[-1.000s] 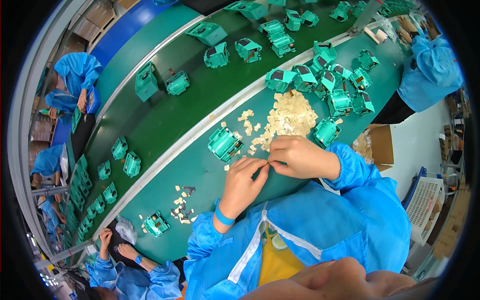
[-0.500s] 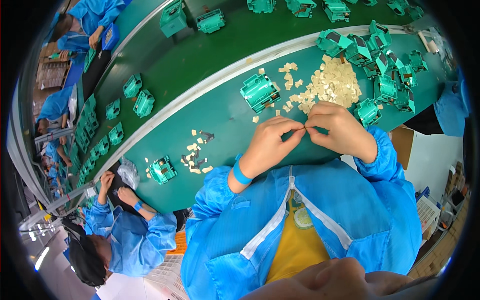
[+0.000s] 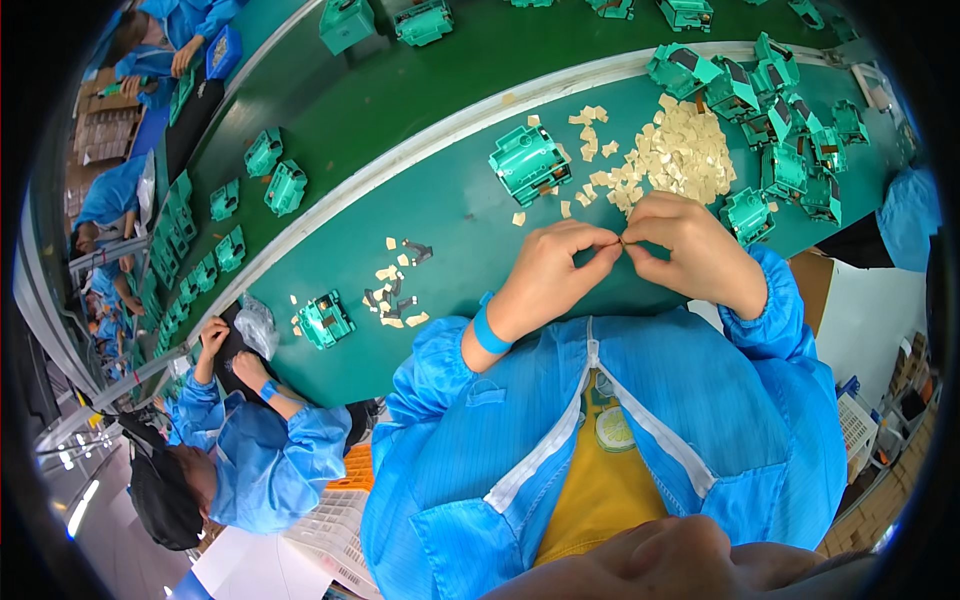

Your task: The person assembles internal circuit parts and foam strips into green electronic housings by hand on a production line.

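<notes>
My left hand (image 3: 556,272) and my right hand (image 3: 692,250) meet fingertip to fingertip above the near part of the green table. Each is closed in a pinch on something tiny between them, too small and covered to name. Just beyond my right hand lies a heap of small cream-coloured pieces (image 3: 685,150), with loose ones scattered to its left. A green plastic housing (image 3: 530,163) rests on the table past my left hand. Another green housing (image 3: 748,215) sits beside my right wrist.
Many green housings (image 3: 785,165) are piled at the right. Further left are small black parts (image 3: 390,300) among cream pieces, near a green housing (image 3: 324,320). A pale rail (image 3: 420,150) separates the table from a belt (image 3: 400,95) carrying more housings. A co-worker (image 3: 260,450) sits at left.
My hands stay pinched together at nearly the same place over the table. The view has shifted slightly, and the co-worker at the left has lowered their head a little.
</notes>
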Action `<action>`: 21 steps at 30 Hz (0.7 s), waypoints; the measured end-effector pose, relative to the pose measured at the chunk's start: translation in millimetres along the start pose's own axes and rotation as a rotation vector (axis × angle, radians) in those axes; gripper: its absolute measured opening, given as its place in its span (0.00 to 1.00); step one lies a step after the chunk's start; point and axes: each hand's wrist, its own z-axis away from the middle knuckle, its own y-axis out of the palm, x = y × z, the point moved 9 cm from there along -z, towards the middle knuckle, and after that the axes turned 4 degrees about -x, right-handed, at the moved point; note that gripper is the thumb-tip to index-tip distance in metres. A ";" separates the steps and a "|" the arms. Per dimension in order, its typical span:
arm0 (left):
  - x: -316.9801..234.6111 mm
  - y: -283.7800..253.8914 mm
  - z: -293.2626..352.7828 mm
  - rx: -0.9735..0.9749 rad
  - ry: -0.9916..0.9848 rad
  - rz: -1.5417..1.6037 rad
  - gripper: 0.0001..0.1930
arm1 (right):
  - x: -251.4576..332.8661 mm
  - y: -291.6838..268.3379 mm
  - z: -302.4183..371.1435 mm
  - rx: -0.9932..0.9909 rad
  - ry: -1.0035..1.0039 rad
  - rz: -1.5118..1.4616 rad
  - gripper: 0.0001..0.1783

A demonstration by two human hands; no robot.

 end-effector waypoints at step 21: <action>8.6 -11.1 6.4 -0.031 0.005 -0.036 0.08 | -95.6 -33.5 2.9 -0.244 0.372 0.477 0.11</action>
